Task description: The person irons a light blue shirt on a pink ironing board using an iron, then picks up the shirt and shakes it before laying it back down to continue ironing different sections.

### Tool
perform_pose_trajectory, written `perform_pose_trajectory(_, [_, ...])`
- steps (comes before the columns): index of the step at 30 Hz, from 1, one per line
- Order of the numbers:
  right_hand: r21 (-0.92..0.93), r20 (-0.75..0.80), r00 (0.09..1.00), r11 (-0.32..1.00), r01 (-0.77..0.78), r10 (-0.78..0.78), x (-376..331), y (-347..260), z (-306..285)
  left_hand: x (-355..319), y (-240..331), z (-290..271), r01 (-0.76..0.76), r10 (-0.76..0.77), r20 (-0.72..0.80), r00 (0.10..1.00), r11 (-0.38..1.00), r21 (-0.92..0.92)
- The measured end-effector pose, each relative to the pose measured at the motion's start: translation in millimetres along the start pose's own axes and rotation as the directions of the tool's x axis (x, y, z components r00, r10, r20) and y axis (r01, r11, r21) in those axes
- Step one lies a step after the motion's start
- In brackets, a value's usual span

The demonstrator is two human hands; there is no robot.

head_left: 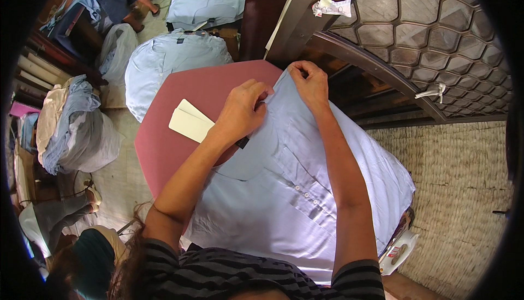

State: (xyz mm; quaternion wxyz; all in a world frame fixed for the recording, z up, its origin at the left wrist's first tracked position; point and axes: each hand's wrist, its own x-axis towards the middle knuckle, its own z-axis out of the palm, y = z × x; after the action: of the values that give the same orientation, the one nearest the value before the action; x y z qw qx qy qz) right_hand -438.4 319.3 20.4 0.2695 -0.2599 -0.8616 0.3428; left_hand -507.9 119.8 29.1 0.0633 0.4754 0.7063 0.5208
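Head view shows the two bare hands a little apart, both at the upper edge of a light-blue shirt (262, 212). The right hand (311, 84) pinches this edge between thumb and fingers. The left hand (243, 109), just beside on the left, has its fingers curled near the same edge; I cannot tell if it grips the cloth.

The shirt lies spread under both forearms and towards the person's body, with small buttons (307, 195) between the forearms. A dark tag (243, 143) is near the left wrist. Under the shirt is a reddish padded board (164, 114), bare to the left of the left hand and beyond it. On this bare part, touching or just beside the left wrist, lie pale cards (188, 122), one overlapping the other.

Farther out, beyond the left hand, a pile of light-blue garments (164, 65) stands next to the board, and another pile (210, 2) is behind it. Well to the left of the left hand is a bundle of clothes (93, 141), partly in clear plastic. To the right of the right hand stands a brown metal gate (415, 38) with a white tie (434, 92).
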Motion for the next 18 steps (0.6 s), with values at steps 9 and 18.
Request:
perform_pose_trajectory(9, [0.006,0.087,0.992,0.996,-0.092,0.091,2.3,3.2,-0.7,-7.2,-4.9,3.6,-0.105,0.146,-0.137,0.980,0.958,0.265])
perform_pose_trajectory(18, [0.013,0.142,0.978,0.988,-0.154,0.151,5.6,9.6,-1.1,-4.3,-12.7,1.1,-0.169,0.201,-0.110,0.973,0.953,0.251])
